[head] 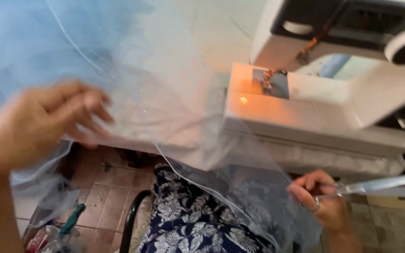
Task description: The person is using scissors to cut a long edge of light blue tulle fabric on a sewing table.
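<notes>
Left hand [38, 122], fingers spread wide, presses on the sheer blue tulle [165, 107] I see draped beneath it; right hand [317, 199] pinches a taut ribbon [380, 184], sewing machine [333, 93] just above it.

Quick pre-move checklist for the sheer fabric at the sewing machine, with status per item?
1. Left hand on the sheer fabric: ok, though blurred.
2. Right hand pinching a fabric strip: ok.
3. Fabric under the sewing machine needle: not ok, it lies left of the plate.
4. Machine lamp lit: ok.
5. Needle threaded: cannot tell.
6. Fingers away from needle: ok.
</notes>
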